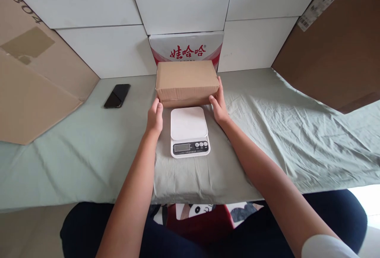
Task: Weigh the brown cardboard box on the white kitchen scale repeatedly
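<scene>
A plain brown cardboard box [187, 76] is gripped from both sides at the back middle of the cloth-covered surface. My left hand [155, 114] is closed on its lower left corner, thumb toward the front. On the opposite end, my right hand [219, 103] holds the right side, thumb on the front face and fingers around the side. Just in front of the box lies a white digital scale [189, 123], its plate bare and its display blank. Whether the box rests on the cloth or is slightly lifted, I cannot tell.
A black phone [117, 95] lies to the left on the green cloth [255, 131]. Behind the box stands a white and red printed carton [187, 46] against white panels [181, 0]. Large cardboard panels flank the left [38, 80] and right [335, 48].
</scene>
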`<state>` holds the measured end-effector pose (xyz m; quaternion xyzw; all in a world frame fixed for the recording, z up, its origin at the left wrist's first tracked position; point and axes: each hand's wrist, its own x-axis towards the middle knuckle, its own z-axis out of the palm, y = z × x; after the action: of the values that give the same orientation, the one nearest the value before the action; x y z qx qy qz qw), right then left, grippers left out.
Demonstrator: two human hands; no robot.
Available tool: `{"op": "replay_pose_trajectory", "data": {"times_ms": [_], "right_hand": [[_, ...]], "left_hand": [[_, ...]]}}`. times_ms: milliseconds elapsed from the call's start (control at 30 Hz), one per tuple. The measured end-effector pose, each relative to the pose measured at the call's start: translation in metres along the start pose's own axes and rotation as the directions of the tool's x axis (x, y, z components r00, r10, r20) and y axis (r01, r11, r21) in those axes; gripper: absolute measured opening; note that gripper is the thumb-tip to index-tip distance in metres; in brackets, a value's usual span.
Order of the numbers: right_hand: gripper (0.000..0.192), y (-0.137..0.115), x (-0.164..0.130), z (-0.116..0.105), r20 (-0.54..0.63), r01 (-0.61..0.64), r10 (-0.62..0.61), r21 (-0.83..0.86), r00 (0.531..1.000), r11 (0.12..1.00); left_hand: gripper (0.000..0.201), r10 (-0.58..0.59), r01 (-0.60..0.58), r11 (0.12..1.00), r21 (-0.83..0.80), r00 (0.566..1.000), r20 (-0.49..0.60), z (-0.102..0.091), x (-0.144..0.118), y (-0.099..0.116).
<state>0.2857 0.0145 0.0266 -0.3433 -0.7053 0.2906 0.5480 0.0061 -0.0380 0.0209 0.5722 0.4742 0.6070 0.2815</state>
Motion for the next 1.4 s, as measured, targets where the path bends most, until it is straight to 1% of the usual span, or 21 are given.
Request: {"op": "replay_pose_trajectory", "data": {"times_ms": [33,100,167,233,300,367,467,533,633,767,867,1033,1233,1400], "right_hand": [[0.1,-0.002,-0.001,0.001,-0.024,0.041,-0.041,-0.011,0.999,0.999],[0.099,-0.008,-0.007,0.004,-0.071,0.104,-0.106,-0.031,0.992,0.994],[0.098,-0.018,-0.018,0.005,-0.104,0.136,-0.14,-0.047,0.985,0.99],[0.095,-0.029,-0.035,0.006,-0.128,0.144,-0.15,-0.054,0.98,0.988],[0.093,-0.04,-0.058,0.005,-0.141,0.127,-0.133,-0.054,0.981,0.99],[0.091,-0.051,-0.083,0.002,-0.141,0.079,-0.084,-0.043,0.986,0.996],[0.09,-0.064,-0.112,-0.005,-0.119,-0.008,0.006,-0.011,0.993,1.0],[0.089,-0.069,-0.12,-0.008,-0.117,-0.032,0.03,-0.011,0.993,0.999],[0.088,-0.07,-0.12,-0.009,-0.128,-0.04,0.038,-0.02,0.991,0.999],[0.087,-0.069,-0.116,-0.008,-0.105,-0.037,0.036,-0.004,0.994,0.999],[0.087,-0.069,-0.117,-0.008,-0.093,-0.028,0.027,-0.005,0.995,1.0],[0.084,-0.071,-0.116,-0.008,-0.088,-0.037,0.037,0.002,0.995,0.999],[0.08,-0.072,-0.116,-0.009,-0.094,-0.038,0.037,-0.012,0.995,0.999],[0.078,-0.077,-0.115,-0.01,-0.132,-0.046,0.042,-0.022,0.99,0.999]], "left_hand": [[0.084,0.045,-0.045,0.999,0.019,0.999,-0.006,-0.001,-0.003,0.006],[0.085,0.098,-0.097,0.995,0.026,0.995,-0.027,-0.001,-0.014,0.018],[0.085,0.125,-0.124,0.992,0.019,0.99,-0.058,0.0,-0.032,0.031],[0.083,0.128,-0.128,0.992,-0.001,0.988,-0.084,0.0,-0.056,0.041],[0.079,0.117,-0.121,0.992,-0.035,0.989,-0.095,-0.001,-0.082,0.048],[0.079,0.105,-0.111,0.992,-0.057,0.989,-0.105,-0.003,-0.106,0.054],[0.083,0.073,-0.081,0.995,-0.06,0.99,-0.122,-0.005,-0.128,0.061],[0.085,0.053,-0.062,0.996,-0.07,0.992,-0.114,-0.003,-0.133,0.064],[0.082,0.035,-0.045,0.994,-0.098,0.994,-0.101,-0.001,-0.131,0.067],[0.078,-0.029,0.014,0.994,-0.105,0.989,-0.145,0.0,-0.13,0.069],[0.074,-0.055,0.037,0.993,-0.112,0.984,-0.169,-0.001,-0.131,0.069],[0.076,-0.073,0.057,0.994,-0.094,0.98,-0.183,-0.001,-0.13,0.071],[0.077,-0.067,0.054,0.996,-0.072,0.979,-0.19,-0.001,-0.13,0.07],[0.077,-0.052,0.027,0.994,-0.102,0.967,-0.25,-0.003,-0.129,0.064]]}}
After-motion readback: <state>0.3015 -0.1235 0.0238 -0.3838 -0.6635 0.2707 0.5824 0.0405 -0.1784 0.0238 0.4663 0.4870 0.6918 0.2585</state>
